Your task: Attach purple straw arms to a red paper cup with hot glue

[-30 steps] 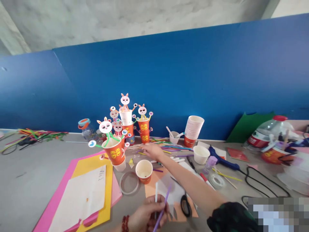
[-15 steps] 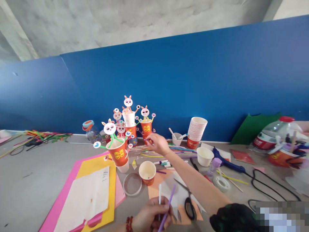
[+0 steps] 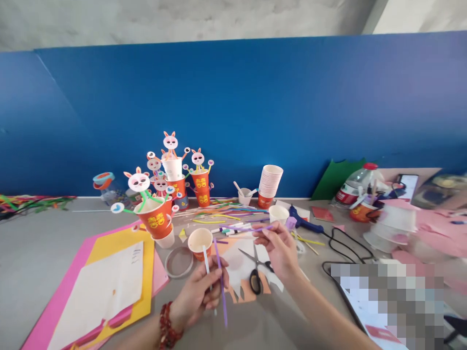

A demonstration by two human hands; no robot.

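Observation:
My left hand (image 3: 199, 291) is closed round two thin sticks held upright over the table: a purple straw (image 3: 220, 277) and a white stick (image 3: 206, 260). My right hand (image 3: 278, 245) pinches a second purple straw (image 3: 245, 228), held nearly level and pointing left. Under both hands lie black-handled scissors (image 3: 255, 272) on cut orange and white paper (image 3: 237, 272). An orange paper cup (image 3: 200, 243) stands just beyond my left hand.
Bunny-decorated orange cups (image 3: 155, 218) cluster at centre left, with a stack of white cups (image 3: 270, 184), a blue glue gun (image 3: 304, 223), a tape ring (image 3: 178, 261), loose straws and markers (image 3: 226, 216). Pink and yellow sheets (image 3: 113, 277) lie left. A plastic bottle (image 3: 355, 187) stands right before the blue wall.
My right hand has drawn back from the pile of straws by the bunny cups with a purple straw in its fingers. The view has turned right and dipped.

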